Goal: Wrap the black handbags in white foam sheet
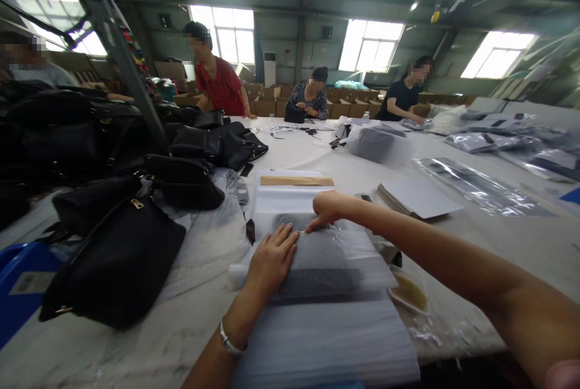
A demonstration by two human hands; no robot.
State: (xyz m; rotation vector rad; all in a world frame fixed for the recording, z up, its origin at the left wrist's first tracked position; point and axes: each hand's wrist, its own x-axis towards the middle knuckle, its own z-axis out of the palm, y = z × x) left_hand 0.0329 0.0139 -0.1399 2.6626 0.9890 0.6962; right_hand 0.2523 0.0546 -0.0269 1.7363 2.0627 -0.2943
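My left hand (270, 260) lies flat, fingers stretched out, on a dark flat item (324, 262) that shows through a translucent white wrapping sheet (369, 256). My right hand (330, 206) is closed, its fingers curled and one digit pressing down on the wrapped item just beyond my left fingertips. Whether anything sits inside those curled fingers is hidden. Under the item and towards me spread several thin white sheets (326, 340). A brown strip (296, 181) lies across the white wrapping at the far end. A small black tag (250, 231) is left of the wrapping.
Black handbags (122, 256) are piled along the left, near a blue bin (27, 280). To the right are a stack of white cards (421, 196), clear plastic bags (480, 186) and a small dish (410, 292) with yellowish contents. Several co-workers (312, 96) are across the table.
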